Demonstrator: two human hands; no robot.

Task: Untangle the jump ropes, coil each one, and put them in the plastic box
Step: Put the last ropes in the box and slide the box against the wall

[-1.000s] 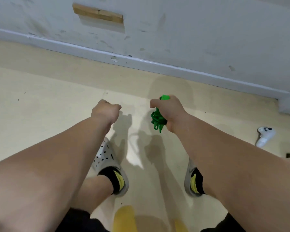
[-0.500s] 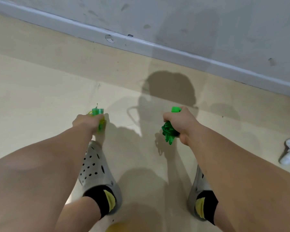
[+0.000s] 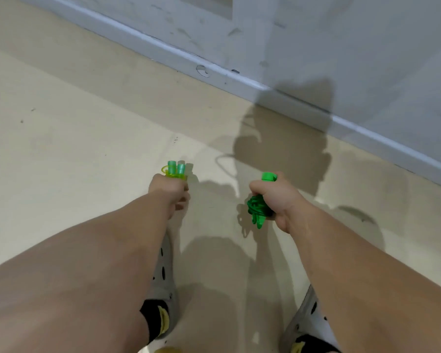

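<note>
Now: left hand (image 3: 169,191) fist grips light-green rope hdls (image 3: 176,169); right hand (image 3: 274,197) fist clutches dark-green coiled rope (image 3: 257,208).

Extended both arms forward; clenched left hand (image 3: 168,191) on pale jump rope (image 3: 176,170), right hand (image 3: 274,197) on dark jump rope (image 3: 257,212).

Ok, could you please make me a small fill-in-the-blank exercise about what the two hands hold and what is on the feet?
1. The right hand grips a bundled jump rope whose colour is ____.
2. The left hand grips translucent handles; the number of ends that stick out above the fist is ____.
3. The grey clogs are worn over ____ socks with yellow marks.

Missing words: green; two; black
</note>
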